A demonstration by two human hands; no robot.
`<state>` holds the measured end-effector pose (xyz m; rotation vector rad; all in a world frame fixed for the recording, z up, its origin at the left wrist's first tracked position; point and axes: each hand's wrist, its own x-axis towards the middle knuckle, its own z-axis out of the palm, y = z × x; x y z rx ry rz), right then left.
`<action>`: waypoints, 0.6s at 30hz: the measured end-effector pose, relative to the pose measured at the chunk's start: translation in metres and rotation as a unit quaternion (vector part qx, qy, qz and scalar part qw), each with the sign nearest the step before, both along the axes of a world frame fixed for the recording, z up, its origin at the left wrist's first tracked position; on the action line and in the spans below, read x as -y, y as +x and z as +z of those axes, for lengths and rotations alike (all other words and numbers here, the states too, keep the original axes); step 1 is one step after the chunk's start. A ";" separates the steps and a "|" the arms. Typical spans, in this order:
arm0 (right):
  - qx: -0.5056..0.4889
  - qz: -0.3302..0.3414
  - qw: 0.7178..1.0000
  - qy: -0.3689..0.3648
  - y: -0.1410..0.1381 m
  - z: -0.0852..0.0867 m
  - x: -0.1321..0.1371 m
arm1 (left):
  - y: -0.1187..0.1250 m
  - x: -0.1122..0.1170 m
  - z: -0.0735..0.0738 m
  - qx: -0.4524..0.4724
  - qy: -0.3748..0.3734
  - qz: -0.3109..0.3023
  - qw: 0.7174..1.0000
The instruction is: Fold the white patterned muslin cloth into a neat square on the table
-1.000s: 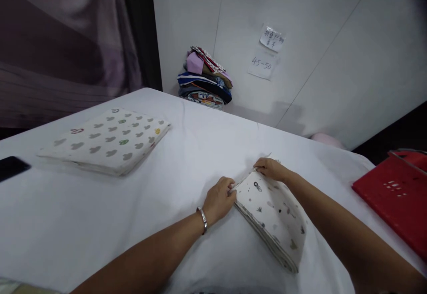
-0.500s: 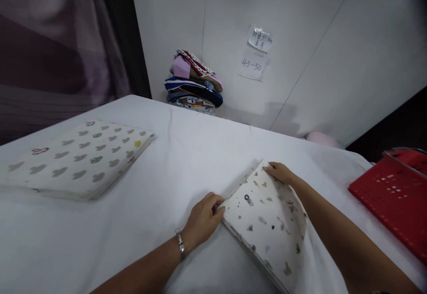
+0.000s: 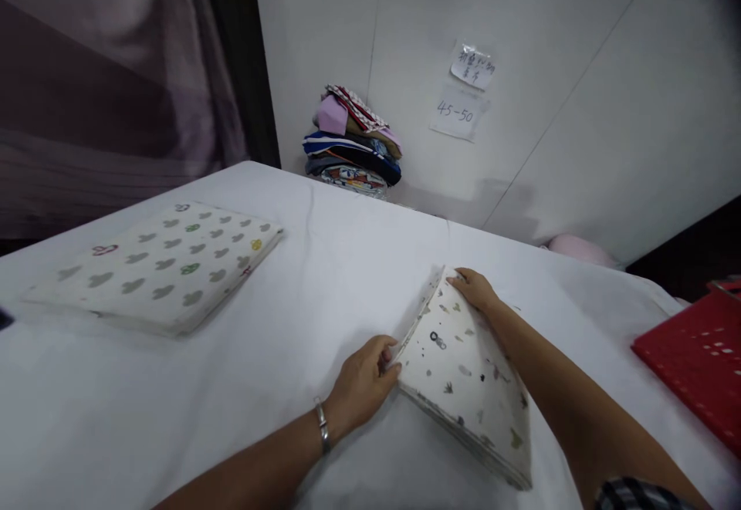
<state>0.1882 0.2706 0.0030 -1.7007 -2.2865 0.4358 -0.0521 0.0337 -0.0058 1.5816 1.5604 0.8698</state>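
Bare tabletop btwn spotted cloth & red basket.

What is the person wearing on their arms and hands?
No gloves: both forearms are uncovered. The left hand has a thin silver metal bangle around its wrist. The right hand wears nothing that shows, but near that arm's elbow peeks the edge of a dark-and-white checked sleeve.
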 end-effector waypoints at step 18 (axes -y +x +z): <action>-0.010 0.005 0.998 0.056 -0.021 0.003 -0.015 | 0.001 0.002 0.006 -0.018 0.007 -0.015 1.000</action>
